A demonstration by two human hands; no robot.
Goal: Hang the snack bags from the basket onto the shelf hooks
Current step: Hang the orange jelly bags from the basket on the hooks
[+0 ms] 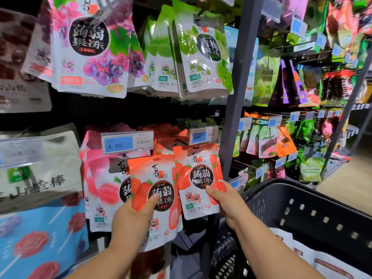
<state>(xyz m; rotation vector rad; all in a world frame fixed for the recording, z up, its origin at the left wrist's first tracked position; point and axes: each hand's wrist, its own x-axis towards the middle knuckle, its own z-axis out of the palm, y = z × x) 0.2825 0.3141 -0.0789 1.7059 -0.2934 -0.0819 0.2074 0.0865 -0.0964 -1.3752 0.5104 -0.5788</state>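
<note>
Beside the right hand, a black perforated basket holds white packets. Two strawberry jelly bags are raised before the shelf. The left hand pinches the left bag, thumb across its front, and the right hand pinches the right bag. Above them are two blue price tags in a crowded store aisle.

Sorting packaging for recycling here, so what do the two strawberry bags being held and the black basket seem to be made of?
Left-hand strawberry bag and right-hand strawberry bag: probably glossy printed plastic film, given the sheen and soft wrinkles. Black basket: looks like matte moulded plastic, its wall pierced with slots.
</note>
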